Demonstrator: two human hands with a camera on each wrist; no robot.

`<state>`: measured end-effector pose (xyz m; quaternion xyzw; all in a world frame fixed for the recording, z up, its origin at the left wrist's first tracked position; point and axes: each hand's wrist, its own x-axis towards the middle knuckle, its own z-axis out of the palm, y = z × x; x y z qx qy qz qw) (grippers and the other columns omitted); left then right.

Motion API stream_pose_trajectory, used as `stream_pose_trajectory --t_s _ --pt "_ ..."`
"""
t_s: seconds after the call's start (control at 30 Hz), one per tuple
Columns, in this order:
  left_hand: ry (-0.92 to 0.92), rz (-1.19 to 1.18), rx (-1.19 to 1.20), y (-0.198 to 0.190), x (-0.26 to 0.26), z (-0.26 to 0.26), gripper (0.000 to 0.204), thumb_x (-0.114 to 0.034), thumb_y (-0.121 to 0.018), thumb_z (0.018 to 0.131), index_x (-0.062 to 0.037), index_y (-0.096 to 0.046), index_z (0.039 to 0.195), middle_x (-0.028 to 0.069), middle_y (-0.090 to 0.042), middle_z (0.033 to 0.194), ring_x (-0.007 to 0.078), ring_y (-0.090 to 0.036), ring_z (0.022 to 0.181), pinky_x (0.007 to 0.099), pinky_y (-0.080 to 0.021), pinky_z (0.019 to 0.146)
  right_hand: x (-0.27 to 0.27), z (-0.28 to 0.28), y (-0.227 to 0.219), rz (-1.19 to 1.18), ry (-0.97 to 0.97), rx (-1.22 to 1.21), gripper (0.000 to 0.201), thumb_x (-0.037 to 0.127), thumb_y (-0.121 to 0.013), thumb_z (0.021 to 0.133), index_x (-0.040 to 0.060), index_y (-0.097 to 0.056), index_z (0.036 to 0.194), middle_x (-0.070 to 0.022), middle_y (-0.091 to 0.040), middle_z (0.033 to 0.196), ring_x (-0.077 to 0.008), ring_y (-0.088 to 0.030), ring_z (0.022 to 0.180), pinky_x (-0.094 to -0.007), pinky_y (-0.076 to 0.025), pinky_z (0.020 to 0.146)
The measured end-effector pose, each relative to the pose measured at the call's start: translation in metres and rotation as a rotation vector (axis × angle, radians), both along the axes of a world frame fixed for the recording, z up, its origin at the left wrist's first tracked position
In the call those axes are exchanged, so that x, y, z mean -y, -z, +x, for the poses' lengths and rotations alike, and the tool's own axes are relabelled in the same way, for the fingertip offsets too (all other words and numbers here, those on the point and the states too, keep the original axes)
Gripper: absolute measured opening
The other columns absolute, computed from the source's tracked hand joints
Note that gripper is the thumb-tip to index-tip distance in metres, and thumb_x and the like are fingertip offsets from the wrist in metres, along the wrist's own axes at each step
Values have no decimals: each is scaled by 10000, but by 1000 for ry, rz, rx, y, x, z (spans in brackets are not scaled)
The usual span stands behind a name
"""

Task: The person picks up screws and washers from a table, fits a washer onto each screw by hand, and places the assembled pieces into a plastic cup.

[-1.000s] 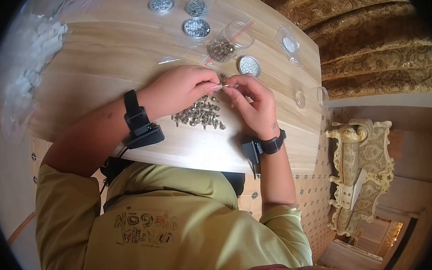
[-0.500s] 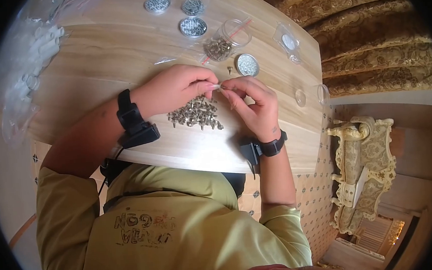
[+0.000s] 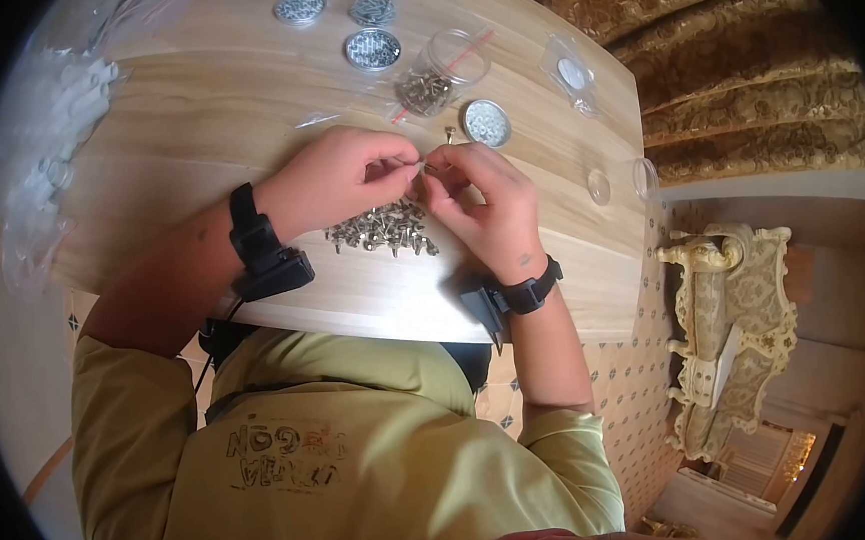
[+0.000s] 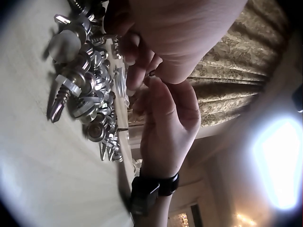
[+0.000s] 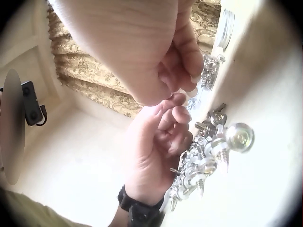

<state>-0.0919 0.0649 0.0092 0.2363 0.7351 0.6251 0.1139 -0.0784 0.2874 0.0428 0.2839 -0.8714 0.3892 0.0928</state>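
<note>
Over the near part of the table, the left hand point(image 3: 351, 175) and right hand point(image 3: 493, 206) meet at their fingertips. Thumb and forefinger of each pinch at a tiny whitish and metallic piece point(image 3: 423, 167), mostly hidden by the fingers; whether it is one part or two I cannot tell. Just below the hands lies a heap of metal screws with washers point(image 3: 385, 231), which fills the left side of the left wrist view point(image 4: 90, 94). A single screw point(image 3: 450, 134) is on the table beyond the right fingers, near a round dish of small whitish pieces point(image 3: 486, 123).
Farther back are a clear container with screws in a bag point(image 3: 427, 90) and several round dishes of small metal parts point(image 3: 373, 49). Plastic bags with white tubes point(image 3: 80, 104) lie at the left. A clear packet point(image 3: 571, 75) and clear lids point(image 3: 599, 187) are at the right.
The head view has shifted slightly, carrying the table items leftward. The right hand has moved a little left and its fingers are bent differently; both hands keep their fingertips together.
</note>
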Motion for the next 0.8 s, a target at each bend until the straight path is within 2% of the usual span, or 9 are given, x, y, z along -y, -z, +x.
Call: stream_pose_trajectory --t_s 0.07,0.13,0.27,0.33,0.47,0.57,0.6,0.67,0.8 --pt "-14 -55 -37 -3 0 0 144 -128 -637 996 5 -680 1027 90 -714 836 154 -594 679 307 -493 654 1 -1 4 -7 9 -5 197 41 -774 864 45 -720 1054 -112 -703 928 -289 -694 773 -364 -571 672" --pt "-38 -149 -156 -3 -1 -2 166 -161 -639 997 3 -665 993 137 -674 802 239 -590 664 350 -490 649 2 -2 6 -7 -1 -21 195 45 -775 865 44 -721 1053 -116 -704 929 -299 -694 781 -371 -571 682" --pt "-69 -154 -150 0 -3 -2 194 -187 -637 999 5 -648 973 157 -651 793 294 -583 670 377 -486 651 4 -2 6 9 7 -79 197 51 -782 863 38 -722 1050 -124 -703 917 -306 -691 781 -373 -569 689" --pt "-44 -193 -99 -1 -3 -2 163 -125 -604 1029 23 -671 1024 95 -730 879 159 -651 750 299 -522 719 5 -2 7 11 13 -91 198 50 -783 862 37 -722 1050 -127 -702 908 -307 -692 778 -373 -569 687" --pt "-44 -170 -82 1 -2 -1 161 -119 -597 1035 22 -674 1029 86 -729 877 142 -651 764 293 -524 727 5 -3 10 -1 16 -110 200 49 -786 860 34 -722 1049 -130 -700 889 -312 -690 762 -370 -568 672" --pt "-86 -79 -61 1 -6 2 151 -139 -646 990 11 -664 986 126 -675 797 217 -604 685 343 -490 658 4 -6 14 -5 30 -99 208 53 -795 853 32 -720 1046 -131 -702 891 -304 -695 752 -367 -578 671" --pt "-82 -69 -40 0 -6 3 148 -131 -655 989 16 -668 993 114 -688 809 186 -614 703 329 -496 665 3 -4 13 -5 30 -100 208 53 -795 853 32 -720 1046 -131 -702 891 -304 -695 752 -367 -578 671" --pt "-78 -60 -19 2 -6 2 145 -124 -665 988 20 -672 1001 102 -700 821 154 -623 720 316 -501 672 3 -1 8 10 66 93 213 -7 -765 868 5 -721 1075 -75 -724 940 -157 -741 833 -282 -598 753" --pt "-33 113 87 10 -7 -1 157 -100 -668 996 34 -670 1077 75 -726 912 105 -648 796 275 -532 718 2 0 19 -232 25 215 220 39 -788 851 13 -712 1056 -107 -697 879 -211 -707 748 -321 -584 671"
